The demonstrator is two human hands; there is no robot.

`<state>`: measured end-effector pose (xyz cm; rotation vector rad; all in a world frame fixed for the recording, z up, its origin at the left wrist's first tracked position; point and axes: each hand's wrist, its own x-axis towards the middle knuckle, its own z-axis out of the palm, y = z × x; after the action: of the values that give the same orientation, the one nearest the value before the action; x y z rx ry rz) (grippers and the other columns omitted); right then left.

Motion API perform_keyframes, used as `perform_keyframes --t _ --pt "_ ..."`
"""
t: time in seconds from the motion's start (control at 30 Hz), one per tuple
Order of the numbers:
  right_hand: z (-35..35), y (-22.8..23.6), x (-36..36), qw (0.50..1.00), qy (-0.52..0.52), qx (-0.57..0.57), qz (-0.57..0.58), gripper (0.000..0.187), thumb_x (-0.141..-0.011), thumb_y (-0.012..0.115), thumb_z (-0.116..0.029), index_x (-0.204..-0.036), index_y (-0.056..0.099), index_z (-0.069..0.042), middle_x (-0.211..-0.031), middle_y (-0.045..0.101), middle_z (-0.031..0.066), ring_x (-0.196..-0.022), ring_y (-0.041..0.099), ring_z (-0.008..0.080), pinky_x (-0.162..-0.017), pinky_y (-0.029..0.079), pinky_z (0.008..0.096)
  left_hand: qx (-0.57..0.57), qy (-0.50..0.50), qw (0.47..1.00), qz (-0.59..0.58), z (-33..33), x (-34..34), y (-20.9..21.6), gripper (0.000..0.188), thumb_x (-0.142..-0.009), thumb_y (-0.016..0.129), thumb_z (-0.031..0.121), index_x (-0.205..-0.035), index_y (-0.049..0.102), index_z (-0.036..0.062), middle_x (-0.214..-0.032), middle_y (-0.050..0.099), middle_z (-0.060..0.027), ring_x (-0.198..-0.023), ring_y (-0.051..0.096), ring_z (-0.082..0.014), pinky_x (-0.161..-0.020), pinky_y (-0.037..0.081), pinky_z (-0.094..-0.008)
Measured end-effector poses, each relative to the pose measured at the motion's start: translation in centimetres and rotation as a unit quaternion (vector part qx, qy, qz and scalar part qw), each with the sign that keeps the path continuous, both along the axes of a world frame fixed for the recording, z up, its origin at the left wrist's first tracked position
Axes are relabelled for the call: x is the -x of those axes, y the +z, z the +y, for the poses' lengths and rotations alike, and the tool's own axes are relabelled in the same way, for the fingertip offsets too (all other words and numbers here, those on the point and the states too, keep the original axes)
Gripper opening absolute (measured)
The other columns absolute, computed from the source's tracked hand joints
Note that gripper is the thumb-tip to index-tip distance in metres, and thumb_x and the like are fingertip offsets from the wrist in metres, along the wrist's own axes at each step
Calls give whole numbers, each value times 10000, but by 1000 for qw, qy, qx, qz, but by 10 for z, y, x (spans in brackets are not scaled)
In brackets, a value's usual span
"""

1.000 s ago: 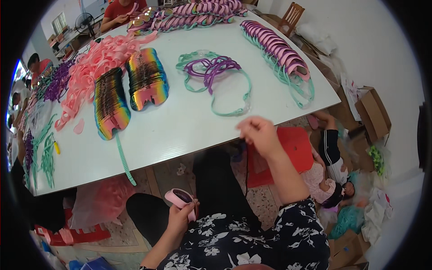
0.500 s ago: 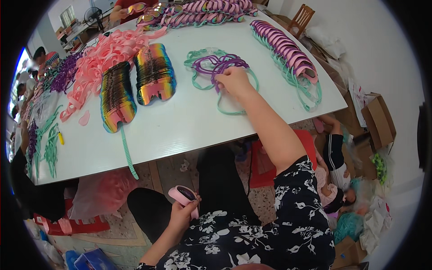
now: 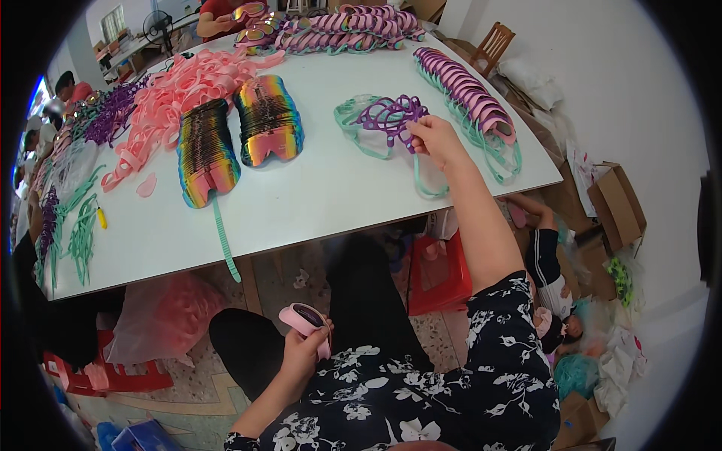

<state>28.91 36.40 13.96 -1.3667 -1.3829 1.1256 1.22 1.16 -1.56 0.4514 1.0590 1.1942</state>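
Observation:
At my lap, my left hand (image 3: 301,353) is closed round a pink goggle frame (image 3: 295,319) with a dark inside. Over the table, my right hand (image 3: 439,143) pinches the edge of a bunch of purple looped frames (image 3: 387,119). Teal straps (image 3: 348,113) lie tangled under and beside these frames, and one teal loop hangs down below my right hand. A long row of pink and purple goggles (image 3: 470,90) with teal straps lies to the right of that hand.
Two stacks of rainbow mirrored lenses (image 3: 271,135) lie left of centre, beside a heap of pink bands (image 3: 184,83). More goggles (image 3: 346,30) are piled at the far edge, near another person's hands. A yellow-handled tool (image 3: 101,218) is at left. A red stool (image 3: 440,278) stands below the table.
My right hand has moved right across the table, drawing the purple frames with it and spreading their loops. My left hand keeps its hold on the pink frame. The view has shifted slightly.

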Motion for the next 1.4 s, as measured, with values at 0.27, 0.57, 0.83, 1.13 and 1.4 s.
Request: perform_keyframes --t 0.27,0.57,0.83,1.13,1.4 --pt "7 -10 26 998 -47 -27 -41 155 -887 674 -103 -846 601 28 -753 664 103 -586 645 150 -517 537 277 -11 24 1000 6 -9 7 5 303 -864 706 76 -1123 609 -47 -1042 675 -109 -987 652 -192 -889 499 -317" --pt "26 5 36 988 -3 -152 -31 200 -908 674 -142 -951 615 44 -769 665 84 -628 653 137 -570 543 267 -7 36 999 8 -7 8 2 289 -868 707 78 -1114 613 -40 -1030 678 -104 -969 654 -188 -871 503 -309" --pt "22 -23 11 990 -70 -88 -80 213 -887 683 -119 -975 606 60 -787 679 105 -608 675 151 -538 540 265 9 41 999 11 0 9 -4 326 -869 723 100 -1137 606 -44 -1060 684 -111 -1000 661 -188 -897 505 -314" --pt "25 -38 8 974 -110 -112 -161 211 -845 687 -101 -1007 622 18 -819 695 95 -639 673 182 -605 536 316 3 34 999 9 0 10 -9 347 -860 737 100 -1144 601 -46 -1065 684 -113 -1010 662 -192 -913 503 -318" --pt "15 -25 32 900 -163 -311 -257 283 -831 740 -266 -905 664 -4 -748 682 88 -683 658 226 -668 527 362 8 40 999 5 -2 12 -11 359 -865 732 103 -1158 588 -48 -1068 682 -116 -996 665 -196 -895 512 -319"
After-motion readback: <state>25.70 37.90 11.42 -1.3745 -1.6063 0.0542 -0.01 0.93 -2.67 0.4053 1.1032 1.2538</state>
